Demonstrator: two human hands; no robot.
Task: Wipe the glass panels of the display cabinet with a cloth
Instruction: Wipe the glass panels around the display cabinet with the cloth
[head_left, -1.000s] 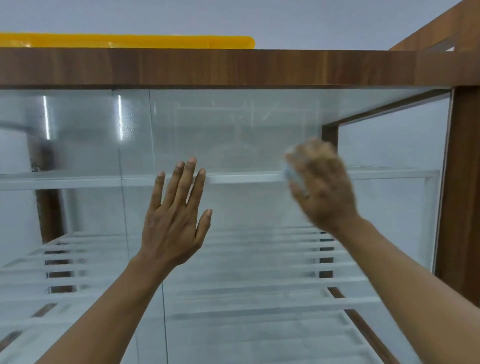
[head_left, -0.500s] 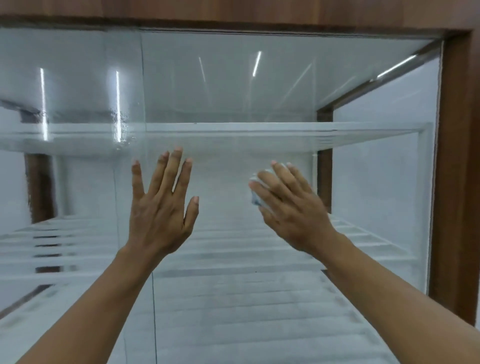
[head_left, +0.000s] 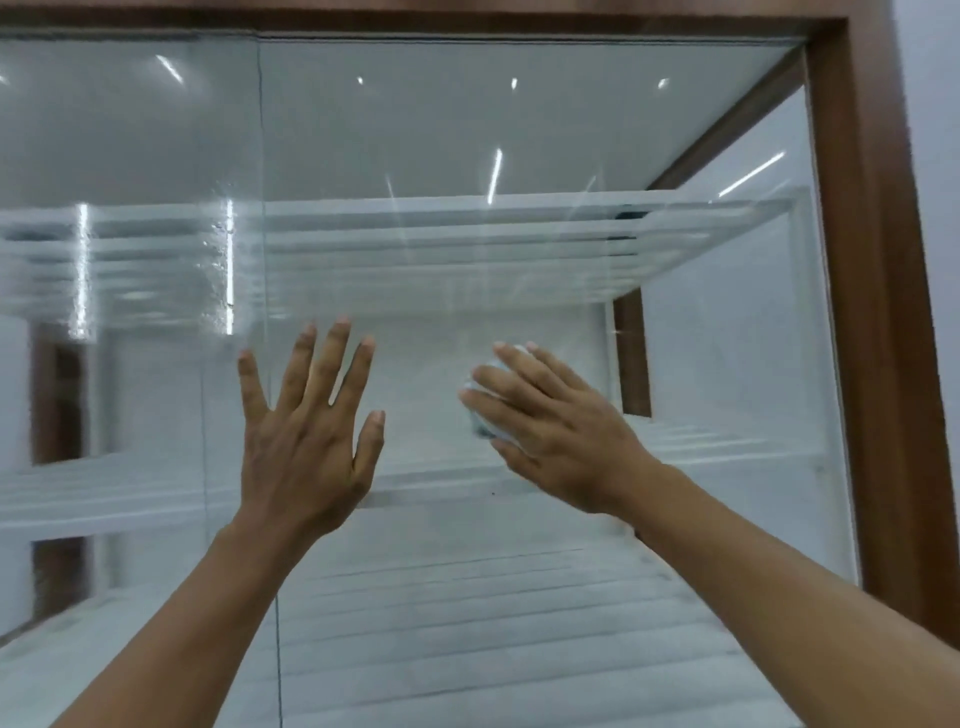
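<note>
The front glass panel (head_left: 467, 130) of the wood-framed display cabinet (head_left: 872, 312) fills the view. My left hand (head_left: 306, 431) lies flat against the glass with its fingers spread, just right of the vertical seam (head_left: 262, 208) between two panes. My right hand (head_left: 550, 436) presses a small pale cloth (head_left: 479, 421) against the same pane with straight fingers pointing up and left. Only a little of the cloth shows beside the fingers; the rest is hidden under the hand.
White slatted shelves (head_left: 467, 244) show behind the glass, one above my hands and another (head_left: 467, 613) below. The brown frame post stands at the right edge, with a pale wall (head_left: 930, 104) beyond it. Ceiling lights reflect in the panes.
My right hand with the cloth has slid down and left across the pane over the last second. My left hand stays flat on the glass. The view has tilted downward.
</note>
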